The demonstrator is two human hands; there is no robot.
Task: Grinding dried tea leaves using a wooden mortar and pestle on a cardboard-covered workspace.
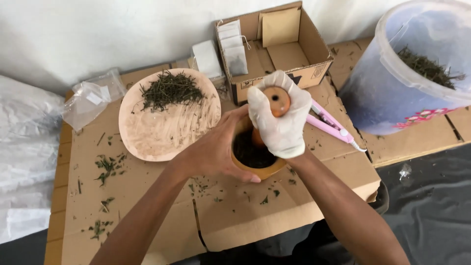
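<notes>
My left hand (216,149), bare, wraps the side of a small wooden mortar (265,171) that stands on flattened cardboard (235,216). Dark crushed leaves (248,152) fill the mortar. My right hand (280,118), in a white glove, grips a wooden pestle (276,100) held upright with its lower end down in the mortar.
A shallow wooden plate (162,132) with a heap of dried leaves (169,91) lies left of the mortar. Behind are an open cardboard box (304,68) with small paper bags (233,46), a pink tool (328,122), a translucent bucket (392,88) with herbs, and plastic bags (91,98).
</notes>
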